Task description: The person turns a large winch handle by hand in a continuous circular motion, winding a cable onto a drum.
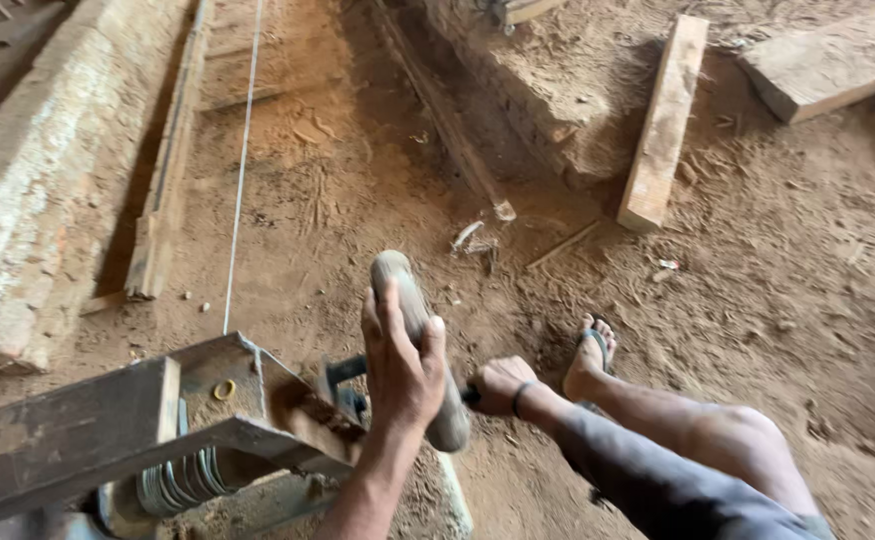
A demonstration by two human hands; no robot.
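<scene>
- Left hand (pixel 401 365) wraps around the wooden handle (pixel 420 340), fingers curled over it, a firm closed grip, seemingly to swing the crank.
- Right hand (pixel 499 385) is fisted low beside the handle's base, apparently on a dark metal bar (pixel 346 368); what it clasps is mostly hidden.
- The handle's long axis runs from bottom right up and away, rounded end pointing forward over the dirt floor (pixel 378 180).
- Left of it, the steel frame (pixel 108 430) carries a cable drum (pixel 183 482); a taut wire (pixel 243 170) runs off ahead.
- A sandalled foot (pixel 590 365) braces right beside the hands.

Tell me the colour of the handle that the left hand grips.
Pale grey-brown wooden handle, dusty; head view.
</scene>
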